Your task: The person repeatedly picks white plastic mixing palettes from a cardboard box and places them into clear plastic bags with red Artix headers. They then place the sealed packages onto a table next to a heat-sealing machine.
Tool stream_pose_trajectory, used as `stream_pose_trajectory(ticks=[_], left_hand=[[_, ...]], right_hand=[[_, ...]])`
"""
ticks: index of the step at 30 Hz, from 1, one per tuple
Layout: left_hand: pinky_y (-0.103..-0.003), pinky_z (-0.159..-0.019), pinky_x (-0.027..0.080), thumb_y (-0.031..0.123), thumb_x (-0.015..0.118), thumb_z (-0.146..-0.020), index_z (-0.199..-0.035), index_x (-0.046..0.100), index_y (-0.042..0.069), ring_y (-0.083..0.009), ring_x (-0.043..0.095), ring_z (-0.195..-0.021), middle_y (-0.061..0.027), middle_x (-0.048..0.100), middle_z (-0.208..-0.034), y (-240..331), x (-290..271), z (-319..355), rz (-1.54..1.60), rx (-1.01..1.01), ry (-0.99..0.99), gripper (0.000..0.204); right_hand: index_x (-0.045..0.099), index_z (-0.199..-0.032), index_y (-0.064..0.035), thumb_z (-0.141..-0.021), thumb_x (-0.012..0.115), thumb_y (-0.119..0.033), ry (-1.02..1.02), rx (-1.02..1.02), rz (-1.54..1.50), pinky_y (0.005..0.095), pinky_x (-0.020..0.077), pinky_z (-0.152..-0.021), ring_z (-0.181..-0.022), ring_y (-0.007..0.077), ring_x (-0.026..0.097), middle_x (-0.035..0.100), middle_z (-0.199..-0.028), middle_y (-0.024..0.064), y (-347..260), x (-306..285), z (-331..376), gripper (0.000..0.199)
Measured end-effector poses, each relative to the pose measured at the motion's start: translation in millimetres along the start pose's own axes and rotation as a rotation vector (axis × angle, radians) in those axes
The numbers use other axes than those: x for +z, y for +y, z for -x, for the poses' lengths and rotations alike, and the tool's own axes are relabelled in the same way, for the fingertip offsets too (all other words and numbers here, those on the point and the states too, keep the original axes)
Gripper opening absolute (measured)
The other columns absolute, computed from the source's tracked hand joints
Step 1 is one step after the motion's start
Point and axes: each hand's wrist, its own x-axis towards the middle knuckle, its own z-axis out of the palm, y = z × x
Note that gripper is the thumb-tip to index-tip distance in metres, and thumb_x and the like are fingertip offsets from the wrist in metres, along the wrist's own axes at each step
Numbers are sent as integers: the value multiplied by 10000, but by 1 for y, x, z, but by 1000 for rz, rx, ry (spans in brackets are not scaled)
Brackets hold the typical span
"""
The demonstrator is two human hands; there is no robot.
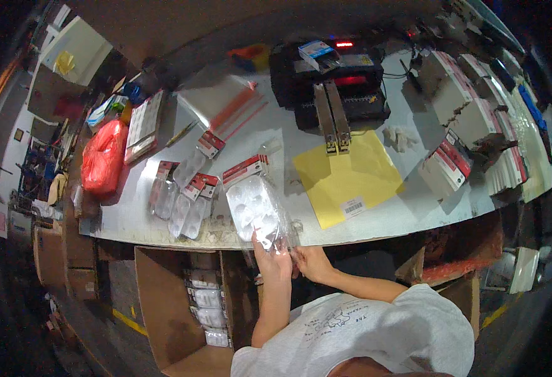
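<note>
At the front edge of the table, a white moulded plastic tray (251, 204) with rounded hollows lies inside a shiny clear plastic bag (280, 221). A red and white header card (243, 169) shows at its far end. My left hand (272, 256) is closed around the near end of the bagged tray, the thumb lying on top. Beside it, my right hand (313, 264) is curled at the bag's right lower edge, its fingertips partly hidden. Several similar trays with red cards (190, 217) lie in a loose group to the left.
A black sealing machine (329, 75) stands at the back, with a yellow envelope (348, 179) before it. Clear bags (216, 100) and a red plastic bag (103, 157) lie left. Stacked cards (464, 107) line the right. Below is a cardboard box (172, 308) of packed trays.
</note>
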Motion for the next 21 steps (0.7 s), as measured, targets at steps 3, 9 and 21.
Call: stream_pose_trajectory(ticks=[3, 9, 21], left_hand=[[-335, -838, 459, 320, 678, -804, -1133, 517, 52, -188, 535, -939, -59, 562, -1047, -9, 11, -9, 24, 3, -7, 454], [-329, -864, 413, 354, 689, -796, -1111, 532, 77, -170, 525, -925, -32, 559, -1036, -21, 8, -23, -30, 22, -83, 448], [-294, -474, 436, 335, 739, -739, -735, 574, 33, -154, 555, -471, -23, 514, -501, 42, -31, 80, -1701, 699, -171, 345]], right_hand=[[565, -806, 38, -868, 428, -6, -10, -76, 73, 339, 502, -466, -485, 230, 621, 603, -581, 171, -6, -4, 7, 158], [560, -847, 43, -946, 440, -183, -25, 112, -117, 268, 494, -472, -548, 170, 644, 640, -666, 112, 10, -11, 14, 274], [585, -792, 26, -875, 580, -144, -386, 356, 182, 255, 502, -529, -543, 133, 638, 653, -637, 81, -45, -80, 49, 189]])
